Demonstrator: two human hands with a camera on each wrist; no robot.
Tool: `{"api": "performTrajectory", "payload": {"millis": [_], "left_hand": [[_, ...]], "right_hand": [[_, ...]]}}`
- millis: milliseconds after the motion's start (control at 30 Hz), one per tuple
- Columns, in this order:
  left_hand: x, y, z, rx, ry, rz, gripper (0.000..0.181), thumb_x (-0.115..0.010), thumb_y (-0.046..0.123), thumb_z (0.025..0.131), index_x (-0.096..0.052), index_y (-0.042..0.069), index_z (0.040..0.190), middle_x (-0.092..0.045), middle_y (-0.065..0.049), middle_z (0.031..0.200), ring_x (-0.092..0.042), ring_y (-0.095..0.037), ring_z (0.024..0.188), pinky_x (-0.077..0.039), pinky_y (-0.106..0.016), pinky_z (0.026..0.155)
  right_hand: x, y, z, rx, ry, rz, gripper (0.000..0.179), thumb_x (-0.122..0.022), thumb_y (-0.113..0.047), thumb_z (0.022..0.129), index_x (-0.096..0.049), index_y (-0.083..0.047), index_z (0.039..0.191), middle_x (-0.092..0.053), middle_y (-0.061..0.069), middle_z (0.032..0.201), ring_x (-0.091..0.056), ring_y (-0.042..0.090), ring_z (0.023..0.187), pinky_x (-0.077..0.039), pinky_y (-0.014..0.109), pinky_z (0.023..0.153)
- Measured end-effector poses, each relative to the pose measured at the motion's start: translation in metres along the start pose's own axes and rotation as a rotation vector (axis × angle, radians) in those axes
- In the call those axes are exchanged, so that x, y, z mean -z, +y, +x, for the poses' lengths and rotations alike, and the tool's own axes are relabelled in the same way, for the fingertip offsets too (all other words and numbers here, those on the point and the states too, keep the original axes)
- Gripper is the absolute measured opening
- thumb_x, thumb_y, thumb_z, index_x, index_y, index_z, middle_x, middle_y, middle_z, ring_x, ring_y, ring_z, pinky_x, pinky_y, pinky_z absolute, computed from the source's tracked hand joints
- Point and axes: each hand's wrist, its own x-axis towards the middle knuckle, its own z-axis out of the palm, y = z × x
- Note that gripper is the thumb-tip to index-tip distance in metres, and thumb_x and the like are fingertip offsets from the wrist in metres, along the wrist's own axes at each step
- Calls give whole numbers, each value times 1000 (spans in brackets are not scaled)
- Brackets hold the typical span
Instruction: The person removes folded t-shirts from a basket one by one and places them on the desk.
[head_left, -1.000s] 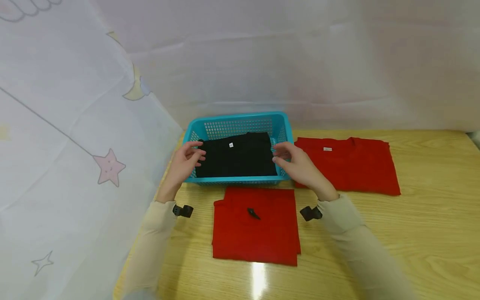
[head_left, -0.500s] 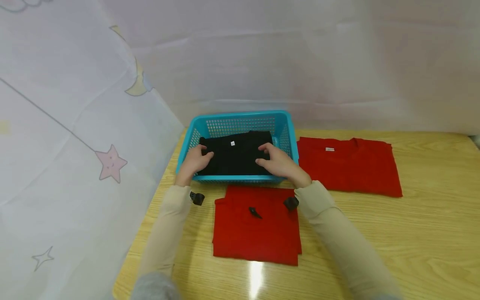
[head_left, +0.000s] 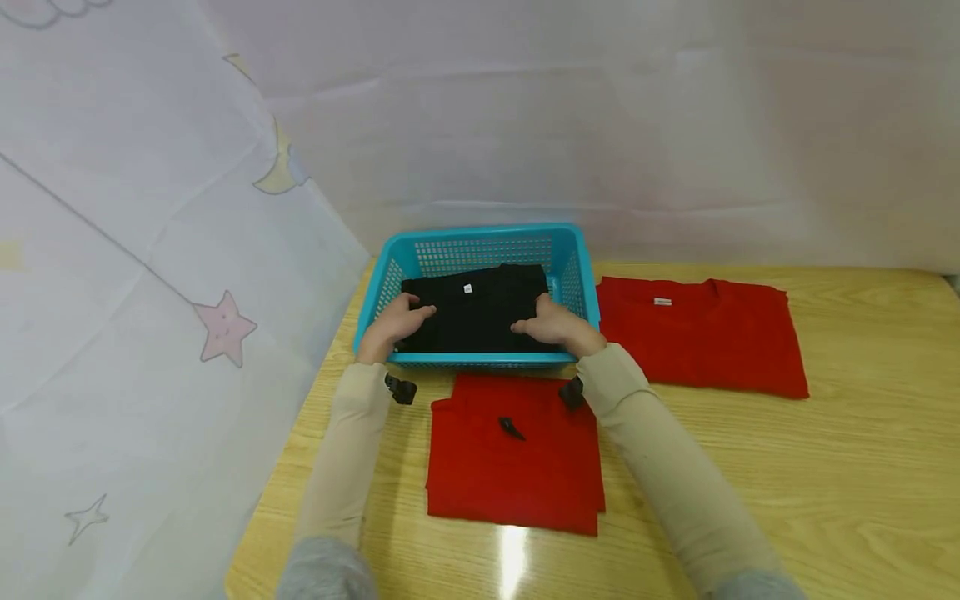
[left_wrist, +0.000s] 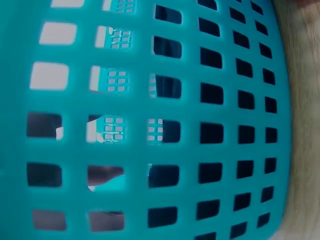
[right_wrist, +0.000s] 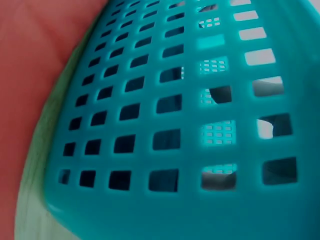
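A folded black shirt (head_left: 480,321) with a small white neck label lies in a blue plastic basket (head_left: 483,360). My left hand (head_left: 396,319) reaches over the front left of the rim, its thumb stretched over the shirt's left side. Over the right side lies my right hand (head_left: 557,323), thumb pointing inward and the other fingers turned down at the cloth, their tips hidden. Thumb and fingers stay spread on both hands. Each wrist view is filled by the basket's perforated wall (left_wrist: 190,107), with dark cloth showing through the holes.
In front of the basket lies a folded red shirt (head_left: 513,475) with a small black mark. Another folded red shirt (head_left: 697,342), with a white label, is to the right. The wooden table (head_left: 862,450) meets pale hanging cloth (head_left: 525,125) behind and at the left.
Both hands have moved inward from the basket's sides and down onto the black shirt. The right fingers have turned downward. The red shirts stay put.
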Motion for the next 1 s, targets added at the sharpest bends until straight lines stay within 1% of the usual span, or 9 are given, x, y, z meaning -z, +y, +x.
{"api": "performTrajectory", "payload": {"millis": [67,133,333,400,633,767,833,900,1000], "left_hand": [[0,0,0,0,-19,-41,64,-46,40,100,-26,8,151,-26,-18,156,-39,-37,134,-45,-52,98],[-1,-1,1,-1,-33,-80,64,-47,41,100,-26,10,151,-25,-16,157,-38,-37,135,-45,-52,98],[-1,-1,2,11,-56,-214,65,-49,40,99,-24,10,152,-25,-15,157,-40,-38,133,-50,-50,95],[-1,0,2,17,-61,-234,66,-49,40,99,-24,10,152,-26,-16,156,-41,-38,133,-51,-48,94],[-3,3,2,37,-88,-186,58,-49,40,99,-35,9,146,-30,-13,155,-38,-35,135,-49,-49,97],[-4,1,5,53,-103,-120,53,-47,42,100,-40,12,142,-32,-12,153,-36,-36,136,-39,-56,105],[-4,0,6,57,-111,-102,53,-47,44,99,-41,13,141,-31,-13,153,-34,-37,138,-34,-59,108],[-4,0,6,61,-114,-119,53,-48,45,99,-42,13,140,-30,-13,154,-31,-37,139,-32,-60,109],[-3,0,6,69,-111,-162,53,-49,45,98,-40,12,140,-30,-13,154,-31,-36,140,-35,-59,107]], "right_hand": [[1,1,2,-23,-13,28,88,-48,-34,99,12,4,152,5,18,162,-4,38,149,-16,52,119],[3,2,4,-36,-9,43,88,-47,-34,99,12,4,151,7,18,162,-3,38,149,-15,52,120],[5,3,4,-63,25,36,92,-47,-36,98,18,4,149,7,21,161,-6,40,149,-16,52,119],[6,4,4,-68,31,21,93,-47,-37,98,19,4,149,7,21,161,-7,40,149,-17,52,119],[7,3,5,-70,44,1,93,-48,-38,98,16,4,150,3,21,162,-9,40,148,-18,52,119],[6,5,7,-61,52,29,90,-49,-37,98,10,5,151,0,21,162,-11,40,148,-19,52,119],[6,5,7,-58,54,78,87,-49,-36,98,5,4,152,-2,21,161,-12,39,148,-19,53,118],[6,6,8,-51,60,122,83,-50,-36,97,-1,3,152,-4,22,161,-14,39,147,-20,53,118],[6,6,9,-48,67,171,79,-51,-36,97,-8,1,152,-7,21,160,-16,39,146,-21,54,117]]}}
